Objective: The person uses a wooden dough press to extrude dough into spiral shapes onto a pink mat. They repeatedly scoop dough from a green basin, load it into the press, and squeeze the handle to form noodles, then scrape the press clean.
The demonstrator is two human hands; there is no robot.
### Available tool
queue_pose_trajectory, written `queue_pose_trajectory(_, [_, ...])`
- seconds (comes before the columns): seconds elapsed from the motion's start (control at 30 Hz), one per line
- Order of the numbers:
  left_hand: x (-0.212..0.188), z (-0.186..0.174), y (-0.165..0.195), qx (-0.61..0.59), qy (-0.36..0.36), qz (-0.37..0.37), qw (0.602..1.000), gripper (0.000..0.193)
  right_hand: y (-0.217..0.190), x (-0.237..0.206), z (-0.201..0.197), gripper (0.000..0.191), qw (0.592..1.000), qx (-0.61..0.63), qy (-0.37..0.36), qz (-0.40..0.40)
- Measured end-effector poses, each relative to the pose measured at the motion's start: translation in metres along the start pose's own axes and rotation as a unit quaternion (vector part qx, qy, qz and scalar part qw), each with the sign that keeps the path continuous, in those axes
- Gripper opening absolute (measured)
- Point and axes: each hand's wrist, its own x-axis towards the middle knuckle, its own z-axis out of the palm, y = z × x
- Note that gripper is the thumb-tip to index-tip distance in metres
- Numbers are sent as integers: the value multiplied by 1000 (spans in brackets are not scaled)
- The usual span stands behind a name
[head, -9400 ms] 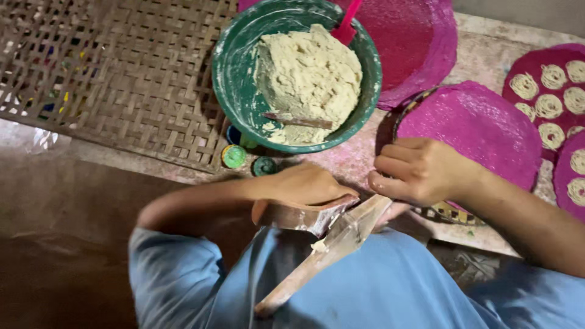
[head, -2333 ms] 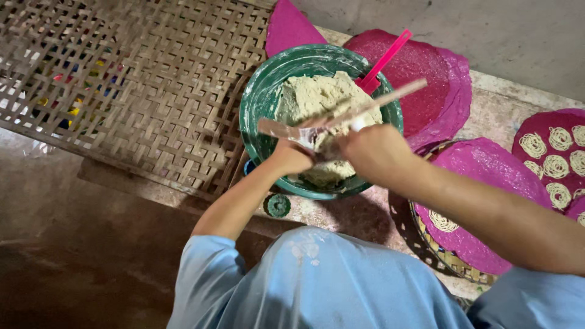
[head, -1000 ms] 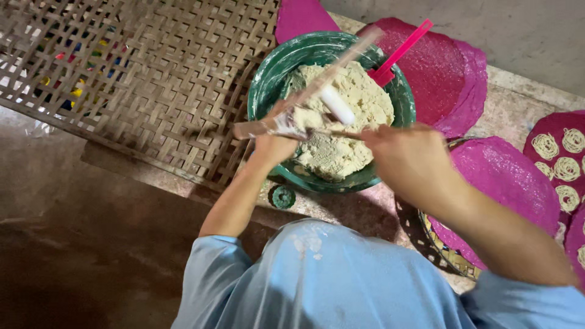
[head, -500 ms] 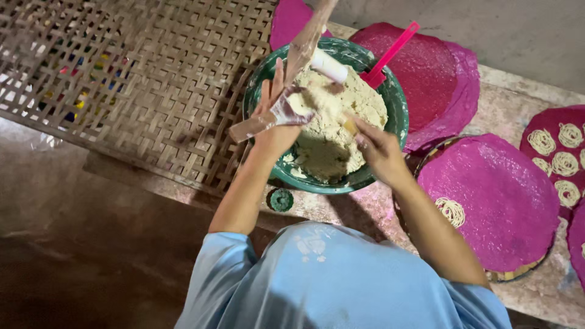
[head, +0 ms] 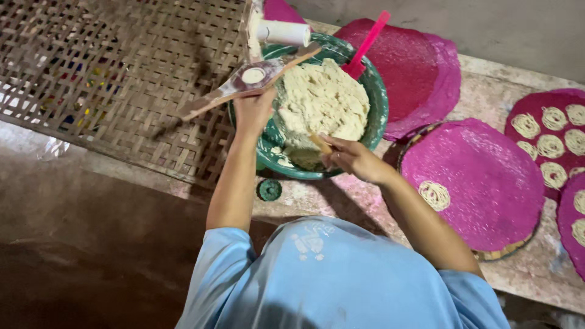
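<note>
My left hand (head: 253, 113) grips a wooden noodle press (head: 244, 82) by its underside, held open above the left rim of a green bowl (head: 381, 100); its white plunger (head: 283, 31) sticks up and its round barrel opening faces upward. The bowl holds a mound of pale dough (head: 323, 100). My right hand (head: 350, 158) is at the bowl's near rim, pinching a small wooden stick (head: 319, 142) whose tip lies against the dough. A pink spatula (head: 365, 44) stands in the bowl.
A woven bamboo mat (head: 116, 73) lies left of the bowl. Round pink mats (head: 472, 183) sit to the right, one with a single coil of pressed noodles (head: 434, 195), others at the far right with several coils (head: 551, 146). A green cap (head: 269, 190) lies below the bowl.
The press has swung open and moved to the bowl's left rim in my left hand. My right hand left the press, dropped to the bowl's near edge and took the stick.
</note>
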Motion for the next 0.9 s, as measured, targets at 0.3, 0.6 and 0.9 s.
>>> queue_pose_trajectory(0.3, [-184, 156, -39, -355, -538, -91, 759, 43, -15, -108, -81, 65, 752, 508, 152, -392])
queue_pose_trajectory(0.6, [-263, 239, 59, 255, -515, 231, 785, 44, 12, -300, -145, 27, 825, -259, 235, -445])
queue_pose_trajectory(0.9, [-309, 332, 75, 375, -570, 194, 705, 47, 57, -362, -130, 58, 862, -229, 327, -312])
